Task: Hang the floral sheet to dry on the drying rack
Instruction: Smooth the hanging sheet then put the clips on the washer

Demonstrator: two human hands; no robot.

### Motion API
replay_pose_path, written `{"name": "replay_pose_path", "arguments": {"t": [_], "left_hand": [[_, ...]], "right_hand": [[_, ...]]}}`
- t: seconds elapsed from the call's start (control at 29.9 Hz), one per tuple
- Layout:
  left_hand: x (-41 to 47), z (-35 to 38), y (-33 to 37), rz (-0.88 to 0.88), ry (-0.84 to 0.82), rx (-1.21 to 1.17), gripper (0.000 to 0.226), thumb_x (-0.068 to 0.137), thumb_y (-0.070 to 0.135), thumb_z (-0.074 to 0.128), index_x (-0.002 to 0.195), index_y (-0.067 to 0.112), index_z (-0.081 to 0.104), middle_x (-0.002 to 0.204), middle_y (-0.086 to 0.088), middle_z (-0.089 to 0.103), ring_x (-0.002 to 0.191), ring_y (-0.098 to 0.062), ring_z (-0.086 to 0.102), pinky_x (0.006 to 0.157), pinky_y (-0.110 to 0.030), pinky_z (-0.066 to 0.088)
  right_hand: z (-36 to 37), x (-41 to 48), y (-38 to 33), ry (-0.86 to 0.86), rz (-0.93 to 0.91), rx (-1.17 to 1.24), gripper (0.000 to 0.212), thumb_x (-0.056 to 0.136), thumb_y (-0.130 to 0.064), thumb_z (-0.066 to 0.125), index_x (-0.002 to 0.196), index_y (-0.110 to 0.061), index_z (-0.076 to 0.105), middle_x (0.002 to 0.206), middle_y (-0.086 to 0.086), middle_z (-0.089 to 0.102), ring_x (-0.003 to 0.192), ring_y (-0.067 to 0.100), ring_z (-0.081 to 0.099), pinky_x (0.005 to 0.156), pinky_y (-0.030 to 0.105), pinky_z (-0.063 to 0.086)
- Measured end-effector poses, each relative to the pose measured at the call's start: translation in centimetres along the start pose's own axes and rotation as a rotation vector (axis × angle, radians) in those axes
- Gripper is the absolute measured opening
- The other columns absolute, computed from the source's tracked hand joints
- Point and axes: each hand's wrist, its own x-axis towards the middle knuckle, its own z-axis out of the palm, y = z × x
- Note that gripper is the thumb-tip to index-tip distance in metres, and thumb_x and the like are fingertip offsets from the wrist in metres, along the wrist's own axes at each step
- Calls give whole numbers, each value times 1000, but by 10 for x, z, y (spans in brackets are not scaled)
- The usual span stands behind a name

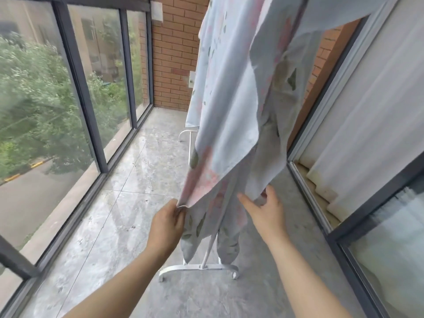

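The floral sheet [231, 92], pale blue with pink flowers and green leaves, hangs in long folds from above the frame down almost to the floor. It drapes over a white drying rack [199, 268], of which only the curved feet and a thin upright pole show. My left hand [168, 222] pinches the sheet's lower left corner between thumb and fingers. My right hand [263, 208] reaches under a lower edge of the sheet with fingers spread, touching the cloth from below. The rack's top bar is hidden by the fabric.
I stand on a narrow balcony with a grey tiled floor [128, 203]. Dark-framed glass windows [75, 88] run along the left, a brick wall [174, 53] closes the far end, and sliding doors with white curtains [358, 125] line the right.
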Motion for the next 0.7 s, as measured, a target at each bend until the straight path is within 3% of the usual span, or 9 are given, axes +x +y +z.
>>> {"name": "replay_pose_path", "arguments": {"t": [0.1,0.2,0.3,0.43,0.5,0.57,0.63,0.7], "left_hand": [[-1,16,-21,63,18,-27,20,84,2,50,69,12,40,57,-1,42,54,-14,37,51,-29,30],[-11,46,-51,121,73,-133,26,86,5,57,69,19,45,58,6,45,57,-8,44,53,-17,34],[-22,88,-82,232,115,-238,19,86,18,65,71,20,53,63,7,51,63,-9,49,56,-15,38],[-24,126,-107,430,181,-337,8,91,9,56,86,13,58,82,5,57,78,-7,57,68,-12,46],[-15,133,-111,418,252,-371,8,95,10,48,89,12,53,80,6,57,72,0,54,61,-9,42],[-19,140,-121,358,365,-427,10,97,10,43,89,13,48,75,4,55,64,-2,49,54,-12,37],[-17,140,-122,244,477,-492,10,97,9,40,92,15,47,76,2,56,65,-6,48,53,-14,36],[-17,135,-118,202,541,-489,12,98,9,37,92,13,46,74,2,53,65,-9,47,53,-13,35]], "right_hand": [[16,-1,32,33,-3,-27,43,77,-36,76,110,-19,57,106,-9,61,102,11,54,81,25,41],[45,-10,86,33,-28,-46,39,77,-42,74,105,-21,56,101,-8,62,98,15,58,75,28,43],[78,-7,147,94,-78,-52,55,80,-45,71,125,-18,53,117,-5,58,109,12,53,84,27,41],[104,15,197,86,-54,47,65,80,-54,65,132,-17,49,128,-1,56,115,19,53,95,37,46],[114,29,208,70,-37,112,53,81,-52,65,120,-16,57,117,0,60,107,19,57,89,35,48],[126,25,219,120,-158,59,28,87,-39,64,78,-14,54,81,0,56,76,15,53,62,21,39],[130,25,221,215,-269,37,41,93,-26,57,61,-10,36,57,-1,36,53,14,33,47,23,20],[125,16,211,295,-307,77,42,97,-25,50,59,-15,34,52,-5,33,49,11,29,45,21,23]]}}
